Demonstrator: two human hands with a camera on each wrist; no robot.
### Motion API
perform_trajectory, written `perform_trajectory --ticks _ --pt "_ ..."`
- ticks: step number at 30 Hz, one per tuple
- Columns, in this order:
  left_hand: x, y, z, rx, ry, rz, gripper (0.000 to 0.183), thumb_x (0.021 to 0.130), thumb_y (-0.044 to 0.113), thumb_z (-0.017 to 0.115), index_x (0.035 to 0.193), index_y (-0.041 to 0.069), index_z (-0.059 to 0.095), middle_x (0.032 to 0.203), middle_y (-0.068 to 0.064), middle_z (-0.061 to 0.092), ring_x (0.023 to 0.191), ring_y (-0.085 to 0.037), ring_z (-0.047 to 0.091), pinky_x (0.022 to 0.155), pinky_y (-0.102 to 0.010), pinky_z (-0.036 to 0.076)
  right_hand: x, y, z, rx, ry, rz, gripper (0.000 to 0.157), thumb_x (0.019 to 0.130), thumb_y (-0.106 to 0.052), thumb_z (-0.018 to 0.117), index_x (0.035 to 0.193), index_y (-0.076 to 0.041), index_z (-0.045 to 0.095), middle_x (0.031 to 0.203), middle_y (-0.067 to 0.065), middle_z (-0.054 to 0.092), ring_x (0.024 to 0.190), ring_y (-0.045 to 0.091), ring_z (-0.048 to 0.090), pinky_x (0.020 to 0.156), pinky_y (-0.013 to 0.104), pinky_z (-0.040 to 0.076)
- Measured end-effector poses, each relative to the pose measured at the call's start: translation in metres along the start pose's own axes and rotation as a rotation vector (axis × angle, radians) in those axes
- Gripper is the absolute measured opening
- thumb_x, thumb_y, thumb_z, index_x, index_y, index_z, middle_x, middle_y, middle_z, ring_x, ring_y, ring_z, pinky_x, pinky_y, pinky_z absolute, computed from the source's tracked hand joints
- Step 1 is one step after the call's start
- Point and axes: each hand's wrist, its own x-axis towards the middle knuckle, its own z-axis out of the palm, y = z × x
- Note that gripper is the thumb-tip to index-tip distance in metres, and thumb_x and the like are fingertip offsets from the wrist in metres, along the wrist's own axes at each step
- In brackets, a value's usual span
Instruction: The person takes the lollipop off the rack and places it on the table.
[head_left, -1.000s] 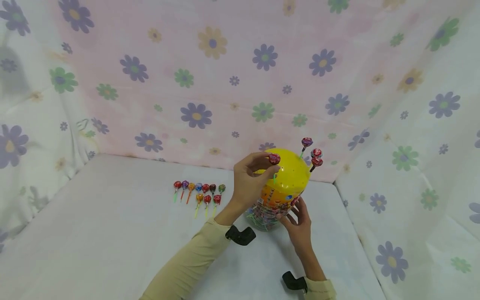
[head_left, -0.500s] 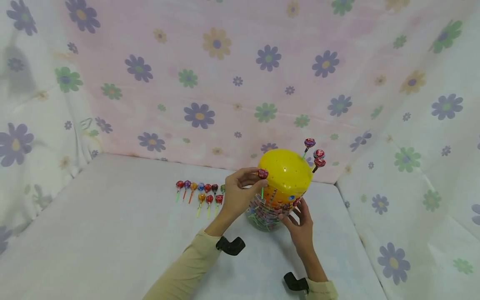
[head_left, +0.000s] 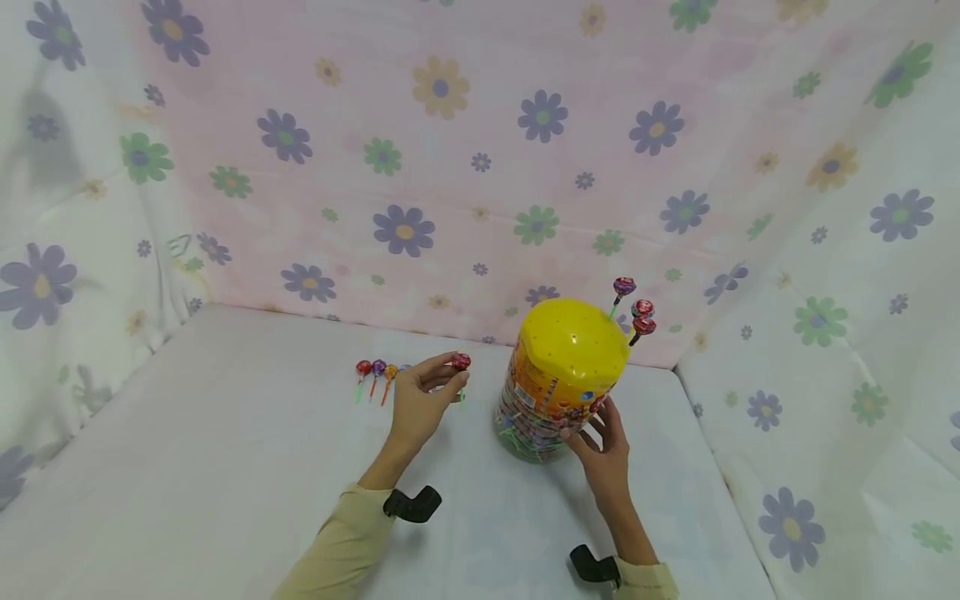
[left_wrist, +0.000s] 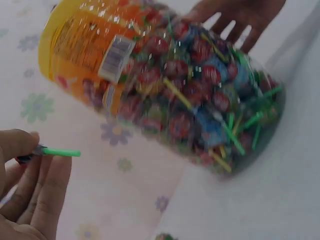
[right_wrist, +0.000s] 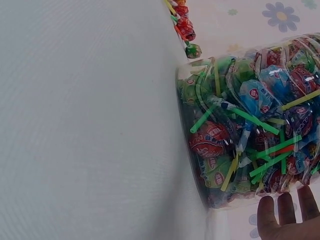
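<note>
My left hand pinches a lollipop with a red wrapper and a green stick, held upright between thumb and fingertips. In the left wrist view the lollipop's green stick points toward the jar, apart from it. A big clear plastic jar full of wrapped lollipops stands to the right, with a yellow lid that has small holes. My right hand rests against the jar's right side, fingers spread along its wall. Three lollipops stick out from the lid's right edge.
Several loose lollipops lie in rows on the white table, left of the jar; my left hand hides most of them. Flowered cloth surrounds the table at the back and sides.
My left hand has moved left, away from the jar's lid and over toward the loose lollipops, still pinching the red lollipop. My right hand has stayed at the jar.
</note>
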Motion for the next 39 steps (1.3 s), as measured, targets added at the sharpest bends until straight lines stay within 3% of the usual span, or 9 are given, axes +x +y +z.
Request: perform_trajectory --ticks 7,10,14,18,23,34,39 --pt "-0.004 -0.013 -0.037 0.117 0.029 -0.101 0.044 0.093 0.003 0.072 0.134 -0.006 0.062 0.107 -0.028 0.070 0.083 -0.008 0.070 0.069 -0.023 0.062 0.001 -0.001 -0.002 -0.003 0.006 0.011 0.085 0.093 -0.017 0.076 0.162 -0.025 0.026 0.161 0.007 0.037 0.142 0.030 0.042 0.118 0.050 0.038" --pt "-0.007 -0.020 -0.050 0.196 0.043 -0.102 0.044 0.092 0.002 0.073 0.132 -0.008 0.062 0.106 -0.028 0.070 0.087 -0.018 0.073 0.068 -0.021 0.061 0.002 0.000 -0.002 -0.004 0.009 0.013 0.085 0.093 -0.015 0.076 0.162 -0.024 0.026 0.160 0.007 0.037 0.141 0.028 0.042 0.117 0.048 0.038" --pt "-0.012 -0.028 -0.064 0.391 0.065 -0.076 0.042 0.090 0.003 0.076 0.128 -0.009 0.065 0.101 -0.024 0.074 0.089 -0.032 0.074 0.068 -0.018 0.058 0.002 0.000 -0.002 -0.003 0.005 0.011 0.086 0.093 -0.013 0.075 0.162 -0.021 0.025 0.160 0.009 0.036 0.141 0.027 0.042 0.117 0.047 0.038" --pt "-0.015 -0.038 -0.074 0.540 0.092 -0.063 0.040 0.088 0.003 0.078 0.125 -0.007 0.068 0.094 -0.022 0.076 0.084 -0.034 0.075 0.071 -0.030 0.062 0.001 -0.001 -0.002 -0.007 0.000 0.010 0.086 0.093 -0.013 0.075 0.162 -0.020 0.024 0.160 0.010 0.035 0.141 0.028 0.041 0.118 0.049 0.037" --pt "-0.013 -0.047 -0.082 0.629 0.107 -0.054 0.039 0.086 0.001 0.078 0.122 -0.010 0.069 0.088 -0.023 0.074 0.079 -0.035 0.075 0.072 -0.044 0.063 0.002 0.000 -0.002 -0.007 0.003 0.010 0.085 0.094 -0.014 0.075 0.162 -0.021 0.024 0.161 0.010 0.035 0.142 0.029 0.041 0.118 0.050 0.037" --pt "-0.007 -0.060 -0.087 0.708 0.081 -0.097 0.037 0.086 0.000 0.078 0.120 -0.013 0.068 0.089 -0.024 0.074 0.080 -0.034 0.074 0.073 -0.045 0.063 0.000 0.001 0.001 0.004 0.010 0.029 0.086 0.094 -0.015 0.075 0.163 -0.022 0.024 0.161 0.009 0.035 0.141 0.028 0.042 0.117 0.048 0.038" --pt "-0.004 -0.063 -0.089 0.727 0.087 -0.081 0.036 0.087 0.000 0.077 0.119 -0.013 0.068 0.088 -0.024 0.074 0.079 -0.034 0.074 0.071 -0.045 0.062 0.000 0.002 0.001 -0.002 0.011 0.034 0.086 0.094 -0.017 0.076 0.163 -0.023 0.024 0.161 0.009 0.035 0.141 0.029 0.042 0.117 0.048 0.039"
